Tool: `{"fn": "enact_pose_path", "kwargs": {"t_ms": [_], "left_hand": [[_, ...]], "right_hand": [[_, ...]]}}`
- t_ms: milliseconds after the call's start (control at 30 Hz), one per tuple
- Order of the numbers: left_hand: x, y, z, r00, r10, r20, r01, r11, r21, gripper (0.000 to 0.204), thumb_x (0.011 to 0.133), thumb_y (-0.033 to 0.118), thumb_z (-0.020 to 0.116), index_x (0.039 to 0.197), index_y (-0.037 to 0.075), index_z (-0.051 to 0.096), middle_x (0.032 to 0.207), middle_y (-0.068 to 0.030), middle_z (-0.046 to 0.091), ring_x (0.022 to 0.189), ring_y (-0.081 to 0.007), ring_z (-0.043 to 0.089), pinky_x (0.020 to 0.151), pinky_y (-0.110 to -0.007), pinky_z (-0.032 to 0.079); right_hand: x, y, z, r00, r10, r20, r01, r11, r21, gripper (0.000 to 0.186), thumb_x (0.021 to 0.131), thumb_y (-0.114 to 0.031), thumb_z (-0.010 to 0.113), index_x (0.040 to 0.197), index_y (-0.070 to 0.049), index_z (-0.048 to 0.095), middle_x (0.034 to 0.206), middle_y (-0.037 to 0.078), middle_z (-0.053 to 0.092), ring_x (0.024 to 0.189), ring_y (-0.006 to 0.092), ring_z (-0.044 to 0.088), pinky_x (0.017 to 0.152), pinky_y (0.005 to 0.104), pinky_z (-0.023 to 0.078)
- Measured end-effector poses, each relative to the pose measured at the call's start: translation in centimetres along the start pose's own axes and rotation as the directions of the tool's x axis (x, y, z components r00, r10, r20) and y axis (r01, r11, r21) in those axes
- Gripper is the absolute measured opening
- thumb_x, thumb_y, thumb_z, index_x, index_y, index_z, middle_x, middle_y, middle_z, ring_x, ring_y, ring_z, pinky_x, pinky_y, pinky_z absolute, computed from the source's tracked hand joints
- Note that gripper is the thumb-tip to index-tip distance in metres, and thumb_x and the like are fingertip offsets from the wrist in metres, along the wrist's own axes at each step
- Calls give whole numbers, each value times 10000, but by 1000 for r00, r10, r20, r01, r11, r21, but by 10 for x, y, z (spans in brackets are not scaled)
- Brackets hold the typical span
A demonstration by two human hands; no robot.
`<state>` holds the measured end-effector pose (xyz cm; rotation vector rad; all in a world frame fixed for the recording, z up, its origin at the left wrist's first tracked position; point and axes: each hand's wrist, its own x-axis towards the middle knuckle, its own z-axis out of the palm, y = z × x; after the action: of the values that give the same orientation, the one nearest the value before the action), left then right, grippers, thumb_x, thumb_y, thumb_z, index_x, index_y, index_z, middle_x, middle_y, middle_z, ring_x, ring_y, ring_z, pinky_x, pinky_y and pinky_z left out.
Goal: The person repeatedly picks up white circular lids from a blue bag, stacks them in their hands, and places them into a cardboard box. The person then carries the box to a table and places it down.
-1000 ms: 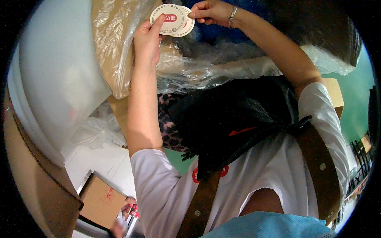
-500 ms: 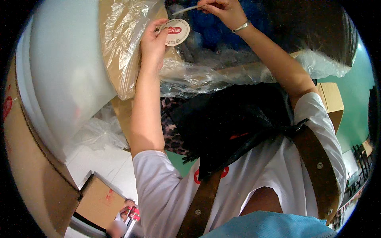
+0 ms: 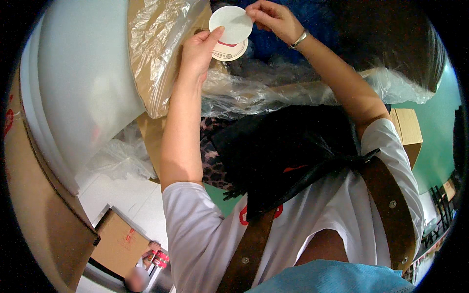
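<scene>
My left hand (image 3: 198, 56) is closed on two round card discs, its thumb on the upper one. That upper disc (image 3: 230, 20) shows a blank white face; the lower disc (image 3: 228, 52) peeks out below it, printed in red and dark ink. At the white disc's right edge, my right hand (image 3: 276, 22) pinches with thumb and finger. Behind both hands lie crumpled clear plastic (image 3: 249, 85), brown cardboard (image 3: 141, 63) and dark blue contents (image 3: 317, 34) that I cannot make out.
Pale sheets (image 3: 78, 97) curve along the left beside a large cardboard piece (image 3: 44, 219). A carton (image 3: 408, 136) stands at the right on a green surface (image 3: 435, 122). Below left, another person's hand (image 3: 152, 246) is beside red-labelled items and a cardboard box (image 3: 117, 241).
One disc was printed side up, then held edge-on by my right hand apart from the other. It now lies blank side up over the printed disc, between both hands.
</scene>
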<state>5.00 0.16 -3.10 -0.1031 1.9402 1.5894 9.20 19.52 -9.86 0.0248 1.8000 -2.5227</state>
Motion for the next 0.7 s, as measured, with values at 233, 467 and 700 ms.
{"fn": "enact_pose_path", "kwargs": {"t_ms": [233,467,700], "left_hand": [[-2,4,3,1000,15,-7,-15,999,41,300,810,246,635,894,-41,621,844,-86,638,727,-104,578,651,-207,437],[-1,4,1,999,5,-41,-6,1000,-9,407,796,336,641,931,-46,610,866,-96,631,785,-122,575,712,-233,432],[0,1,0,999,-33,-29,31,998,-56,513,759,398,668,998,-46,573,939,-109,611,859,-144,563,759,-252,424]], "right_hand": [[6,12,3,998,-19,-67,9,989,-149,194,749,-234,695,846,-81,629,636,-28,561,560,59,499,512,194,390],[-7,10,-1,978,194,-71,-199,978,-60,247,810,-332,624,844,-88,613,636,-49,489,549,30,397,482,167,298],[-10,14,9,939,345,-18,-327,905,271,281,823,-345,606,919,-81,587,691,-67,491,564,9,398,499,151,337]]}}
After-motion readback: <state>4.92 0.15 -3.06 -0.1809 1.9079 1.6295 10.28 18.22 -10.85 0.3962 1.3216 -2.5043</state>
